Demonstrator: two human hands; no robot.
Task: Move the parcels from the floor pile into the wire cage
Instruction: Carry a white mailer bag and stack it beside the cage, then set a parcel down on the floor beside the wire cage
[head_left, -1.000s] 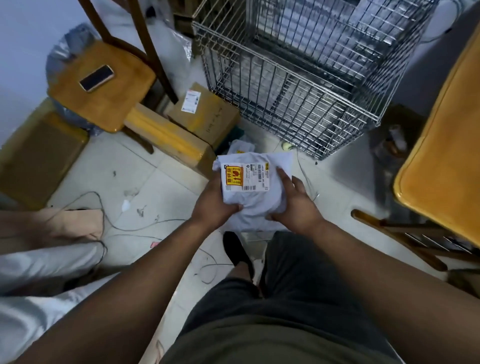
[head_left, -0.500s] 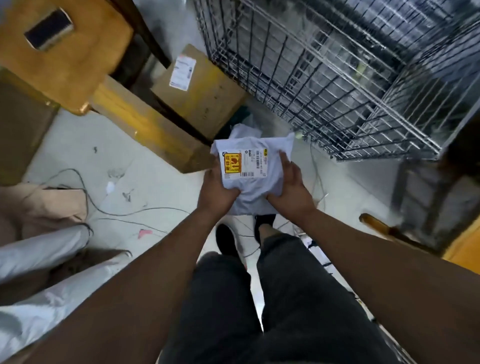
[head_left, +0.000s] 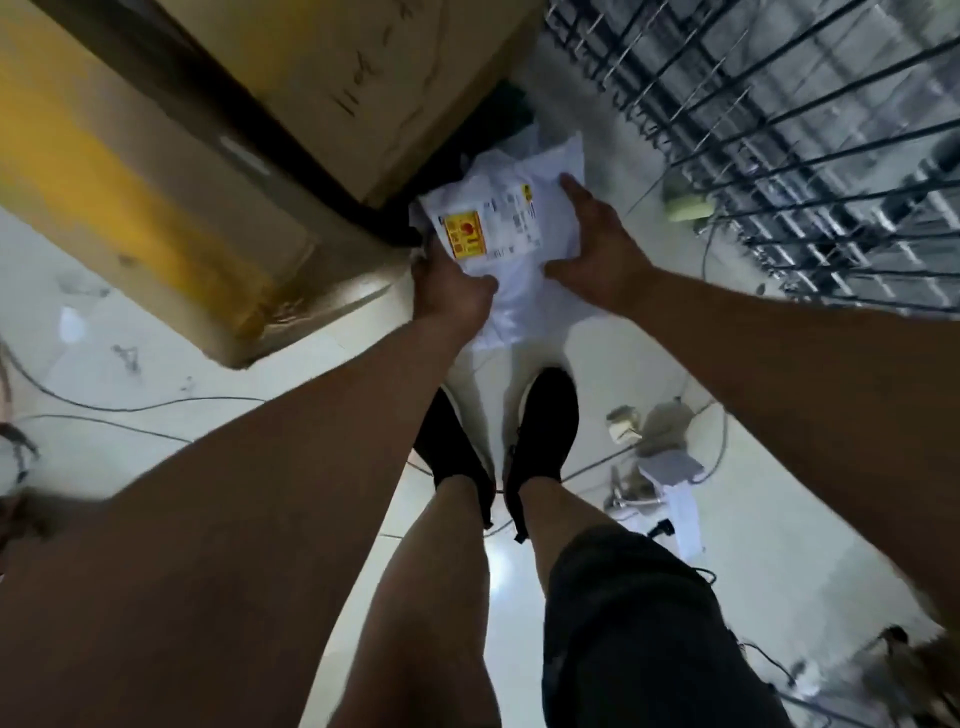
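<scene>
**Parcel held in 2 hands beside the cage wall**

Head view. The white parcel (head_left: 519, 249), yellow label uppermost, is held low in front of the person's 2 black shoes (head_left: 545, 421). The left-hand grip (head_left: 449, 288) closes on its lower left corner, thumb on top. The right-hand grip (head_left: 597, 249) clasps its right edge, fingers laid along the side and thumb across the near face. Neither holds anything else. The parcel's long axis runs away from the person, leaning slightly rightward. The wire cage (head_left: 810, 156) lies to the right and beyond, near the parcel but apart from it. Only its side wires show and its top is out of frame. The right-hand grip is the nearer, so the coming move probably calls for a lift upward and rightward. Cardboard boxes (head_left: 182, 182) stand just left.
</scene>
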